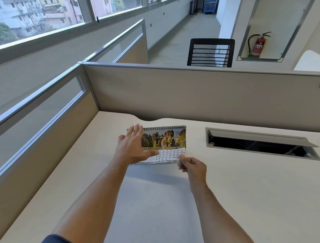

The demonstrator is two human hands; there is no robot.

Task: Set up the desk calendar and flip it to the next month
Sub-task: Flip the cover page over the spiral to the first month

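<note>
Wire-bound along its top edge, the desk calendar (165, 143) is held just above the desk (227, 185), toward the far left corner, its face showing a rocky landscape photo over a date grid. The left hand (130, 148) lies spread and flat across the left part of the front page, fingers open and reaching up to the spiral binding. The right hand (192, 165) pinches the lower right corner of the fanned pages between thumb and fingertips. Whether the stand is already opened behind cannot be told. To do this step well, I judge the right thumb should separate only the top sheet from the stack, while the left hand steadies the body without pressing that sheet down, so it can swing freely over the coil. An open cable tray (261, 143) sits well apart, right of the calendar.
</note>
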